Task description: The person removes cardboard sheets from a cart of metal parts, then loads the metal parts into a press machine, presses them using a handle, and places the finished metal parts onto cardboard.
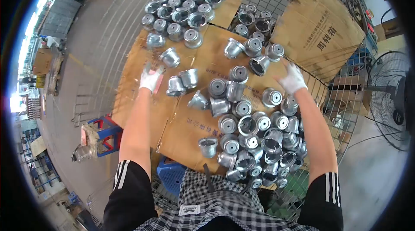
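Observation:
Both hands wear white gloves. My left hand [150, 79] is over the left part of the cardboard sheet [151, 114], fingers apart, with a pink slip [159, 83] along its thumb side; whether it touches the slip I cannot tell. The nearest metal cup-shaped part [170, 57] is tilted just beyond that hand. My right hand [292, 78] has its fingers spread at the cardboard's right side, close to an upright metal cup [274, 52] and a tipped one [259, 65]. Several more shiny cups [217, 87] lie between the hands, some upside down, some on their sides.
A dense group of cups [181, 15] stands at the far left, and more sit lower in the wire cage [262, 25]. Others crowd the near right [271, 144]. A loose cardboard flap [317, 28] leans at the far right. A fan [391, 101] and blue stool [170, 175] are nearby.

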Available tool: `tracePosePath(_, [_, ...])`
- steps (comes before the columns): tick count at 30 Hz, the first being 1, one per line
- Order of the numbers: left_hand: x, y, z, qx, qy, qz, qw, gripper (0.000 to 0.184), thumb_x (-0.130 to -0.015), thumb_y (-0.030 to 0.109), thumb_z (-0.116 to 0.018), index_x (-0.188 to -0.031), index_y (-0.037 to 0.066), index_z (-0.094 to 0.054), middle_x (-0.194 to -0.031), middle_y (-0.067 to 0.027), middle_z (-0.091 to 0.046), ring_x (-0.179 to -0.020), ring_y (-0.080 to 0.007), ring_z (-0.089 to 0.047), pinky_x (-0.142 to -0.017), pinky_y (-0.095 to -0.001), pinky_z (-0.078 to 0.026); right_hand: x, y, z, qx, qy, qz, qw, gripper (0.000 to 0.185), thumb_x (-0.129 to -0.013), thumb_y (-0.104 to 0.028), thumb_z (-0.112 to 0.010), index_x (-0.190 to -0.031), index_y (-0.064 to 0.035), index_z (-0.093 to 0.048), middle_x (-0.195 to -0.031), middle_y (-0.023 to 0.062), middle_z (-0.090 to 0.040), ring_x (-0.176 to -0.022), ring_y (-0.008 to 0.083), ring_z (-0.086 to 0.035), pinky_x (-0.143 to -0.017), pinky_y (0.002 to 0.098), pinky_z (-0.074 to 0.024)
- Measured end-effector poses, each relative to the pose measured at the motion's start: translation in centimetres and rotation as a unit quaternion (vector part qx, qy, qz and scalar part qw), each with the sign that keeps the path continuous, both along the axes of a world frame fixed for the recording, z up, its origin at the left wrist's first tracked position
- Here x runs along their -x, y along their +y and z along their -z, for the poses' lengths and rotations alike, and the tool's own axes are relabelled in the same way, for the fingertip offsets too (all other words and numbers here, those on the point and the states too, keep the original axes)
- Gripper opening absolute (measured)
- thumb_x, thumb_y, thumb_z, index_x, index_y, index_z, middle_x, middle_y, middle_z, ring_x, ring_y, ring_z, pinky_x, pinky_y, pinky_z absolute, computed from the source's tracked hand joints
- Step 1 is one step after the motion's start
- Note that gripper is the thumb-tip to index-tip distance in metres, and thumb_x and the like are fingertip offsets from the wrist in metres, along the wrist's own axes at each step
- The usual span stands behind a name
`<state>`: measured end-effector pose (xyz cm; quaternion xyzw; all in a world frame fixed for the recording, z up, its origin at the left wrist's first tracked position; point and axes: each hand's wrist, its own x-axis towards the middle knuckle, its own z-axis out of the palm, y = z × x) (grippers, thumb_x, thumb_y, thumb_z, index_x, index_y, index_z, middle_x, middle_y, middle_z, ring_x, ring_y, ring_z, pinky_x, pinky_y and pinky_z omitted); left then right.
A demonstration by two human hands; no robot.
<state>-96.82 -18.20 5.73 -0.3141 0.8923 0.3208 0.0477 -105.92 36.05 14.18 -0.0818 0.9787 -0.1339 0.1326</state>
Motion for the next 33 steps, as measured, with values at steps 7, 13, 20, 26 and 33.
tracePosePath(7, [7.6, 1.2, 9.4, -0.230, 0.126, -0.019, 0.965, 0.049, -0.080, 0.029, -0.075, -0.114, -0.002, -0.058, -0.106, -0.0115, -0.065, -0.096, -0.0178, -0.060, -0.086, -0.0304, -0.048, 13.8, -10.9, 8.6, 0.047, -0.028, -0.077, 0.996, 0.093, -0.070, -0.059, -0.071, -0.146, -0.0193, -0.035, -0.145, 0.0174, -0.040, -0.134, 0.0337, -0.038, -0.110, 0.0399, -0.0335])
tracePosePath(13, [0.1, 5.3, 9.4, -0.355, 0.057, -0.068, 0.931, 0.052, -0.086, 0.038, -0.072, -0.116, -0.003, -0.058, -0.106, -0.0080, -0.065, -0.090, -0.0121, -0.061, -0.080, -0.0262, -0.050, 13.4, -19.3, 13.1, 0.121, -0.231, -0.201, 0.944, 0.074, -0.070, -0.039, -0.080, -0.134, -0.0155, -0.052, -0.114, 0.0107, -0.065, -0.104, 0.0233, -0.061, -0.094, 0.0322, -0.0469])
tracePosePath(20, [-8.8, 11.4, 8.8, -0.442, 0.066, -0.132, 0.885, 0.036, -0.091, 0.018, -0.067, -0.121, 0.002, -0.056, -0.107, -0.0042, -0.064, -0.093, -0.0109, -0.060, -0.081, -0.0262, -0.051, 4.7, -22.0, 13.9, 0.155, -0.333, -0.240, 0.898, 0.056, -0.076, -0.026, -0.078, -0.126, -0.0109, -0.060, -0.122, 0.0106, -0.062, -0.110, 0.0218, -0.059, -0.094, 0.0307, -0.0468])
tracePosePath(26, [-17.6, 15.6, 8.5, -0.363, 0.006, -0.148, 0.920, 0.050, -0.088, 0.022, -0.065, -0.128, -0.003, -0.049, -0.115, -0.0133, -0.062, -0.104, -0.0180, -0.060, -0.090, -0.0315, -0.048, -1.6, -21.3, 13.7, 0.116, -0.364, -0.304, 0.872, 0.053, -0.075, -0.028, -0.077, -0.123, -0.0105, -0.062, -0.121, 0.0093, -0.062, -0.112, 0.0252, -0.058, -0.097, 0.0321, -0.0452])
tracePosePath(33, [-22.8, 19.2, 6.5, -0.203, -0.022, -0.098, 0.974, 0.048, -0.085, 0.019, -0.065, -0.125, -0.002, -0.050, -0.116, -0.0157, -0.059, -0.107, -0.0246, -0.056, -0.094, -0.0384, -0.043, -5.9, -22.3, 9.8, 0.003, -0.285, -0.420, 0.862, 0.070, -0.069, -0.049, -0.076, -0.125, -0.0103, -0.059, -0.126, 0.0131, -0.057, -0.120, 0.0299, -0.051, -0.103, 0.0372, -0.0398])
